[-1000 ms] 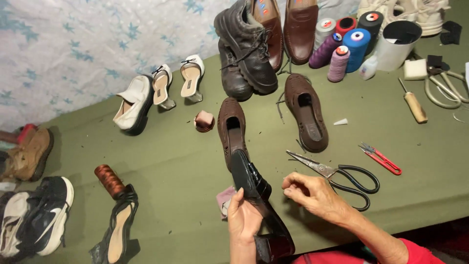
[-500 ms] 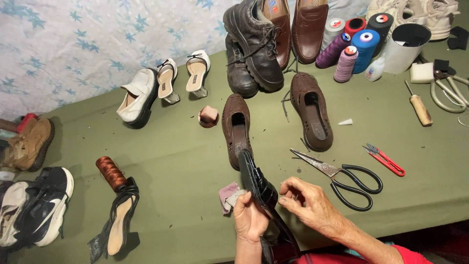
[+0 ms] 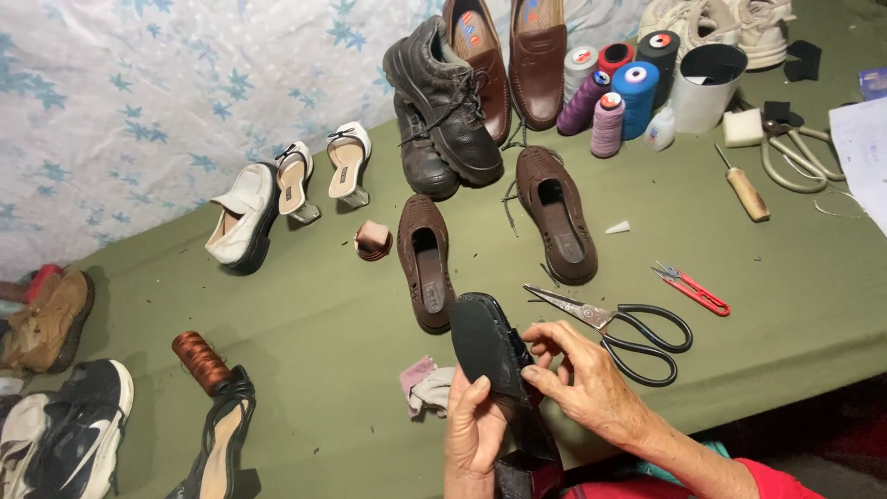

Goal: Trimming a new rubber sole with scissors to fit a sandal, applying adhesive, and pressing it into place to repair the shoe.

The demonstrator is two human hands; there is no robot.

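A wide green tabletop (image 3: 305, 323) runs from a pale star-patterned wall to the near edge, where a person works. Along the far edge stand black work boots (image 3: 442, 97) and two brown loafers (image 3: 513, 55), with cones of thread (image 3: 617, 88) and a white cup (image 3: 707, 85) to their right. Nearer the middle lie two brown woven slip-on shoes (image 3: 490, 236), side by side but apart. By the left edge sit a white heeled shoe (image 3: 242, 220), tan boots (image 3: 42, 319) and a black and white sneaker (image 3: 65, 430).

At the near edge, the left hand (image 3: 473, 430) has its grip closed around a black shoe (image 3: 494, 356), held sole up and tilted above the tabletop. The right hand (image 3: 582, 379) pinches the shoe's right rim between thumb and fingertips. Black-handled scissors (image 3: 628, 328) lie just beside the right hand. A crumpled pinkish rag (image 3: 423, 383) lies just left of the shoe. Small red snips (image 3: 691, 286) lie farther right.
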